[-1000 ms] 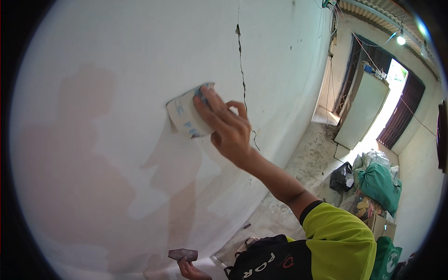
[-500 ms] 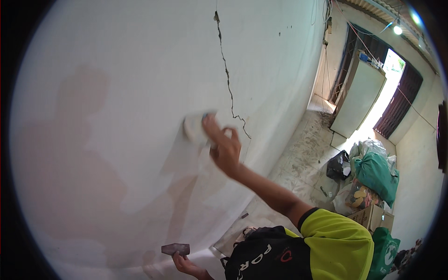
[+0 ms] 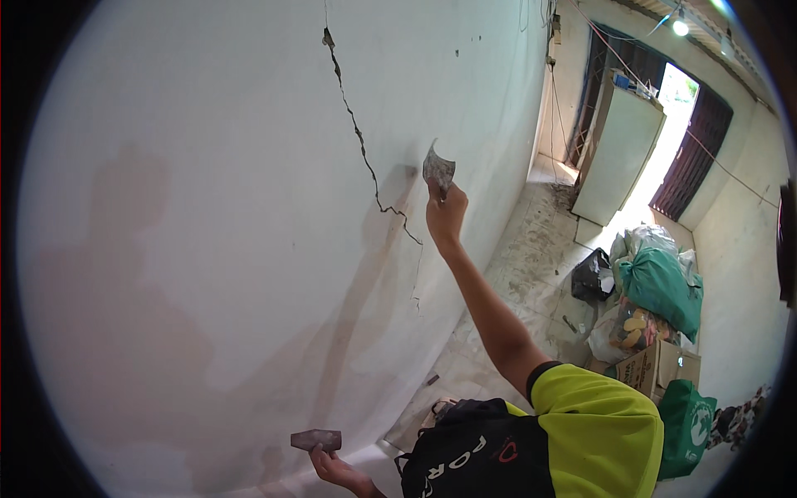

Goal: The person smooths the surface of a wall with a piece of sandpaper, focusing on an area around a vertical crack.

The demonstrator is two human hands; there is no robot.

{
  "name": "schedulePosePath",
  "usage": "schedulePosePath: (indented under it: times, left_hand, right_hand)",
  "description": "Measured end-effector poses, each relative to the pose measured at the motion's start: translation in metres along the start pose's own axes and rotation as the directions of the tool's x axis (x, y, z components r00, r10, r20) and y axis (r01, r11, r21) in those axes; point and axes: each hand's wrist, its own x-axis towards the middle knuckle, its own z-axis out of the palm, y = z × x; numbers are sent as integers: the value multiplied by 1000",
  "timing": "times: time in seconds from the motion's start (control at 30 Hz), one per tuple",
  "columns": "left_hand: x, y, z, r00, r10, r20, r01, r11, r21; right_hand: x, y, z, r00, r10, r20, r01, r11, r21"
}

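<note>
My right hand point(image 3: 447, 212) is raised at the end of a stretched arm, pinching a thin, curved, mottled grey sheet point(image 3: 439, 168) that looks like worn sandpaper. The sheet appears to be off the pale wall point(image 3: 249, 207), to the right of a long jagged crack point(image 3: 363, 145). Low in the view, my left hand point(image 3: 336, 471) holds up a dark brown, flat-sided block point(image 3: 316, 440) with tapered ends between thumb and fingers. The kind of block cannot be made out.
Green and clear bags point(image 3: 662, 285), a black bag point(image 3: 592, 275) and a cardboard box point(image 3: 650, 366) are piled on the right. A tall pale cabinet point(image 3: 618, 158) stands by a bright doorway. Dusty tiled floor point(image 3: 523, 274) runs along the wall.
My right hand has moved up and right from left of the crack to its right, turning the sheet. My left hand keeps the block in nearly the same place. The view has shifted slightly.
</note>
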Motion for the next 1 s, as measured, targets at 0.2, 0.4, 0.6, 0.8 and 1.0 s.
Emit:
schedulePosePath:
  times: [0.2, 0.4, 0.6, 0.8, 1.0]
  left_hand:
    - [-16, 24, 16, 997, -82, 0, 81, 983, 166]
    - [-4, -12, 3, 980, -185, 77, 169, 970, 173]
    - [-2, 18, 55, 996, -83, -17, 85, 989, 121]
    - [-14, 35, 93, 947, -105, 304, 8, 953, 302]
    - [-16, 42, 80, 974, -53, 219, 8, 979, 202]
  right_hand:
    - [-102, 7, 22, 755, -581, 304, 543, 814, 206]
    - [-35, 54, -15, 1000, -1, -15, 2, 995, 96]
    - [-85, 7, 22, 810, -556, 184, 568, 823, -15]
    - [-110, -26, -5, 393, -872, 292, 860, 461, 218]
    - [-112, -88, 49, 536, -836, 120, 823, 549, 145]
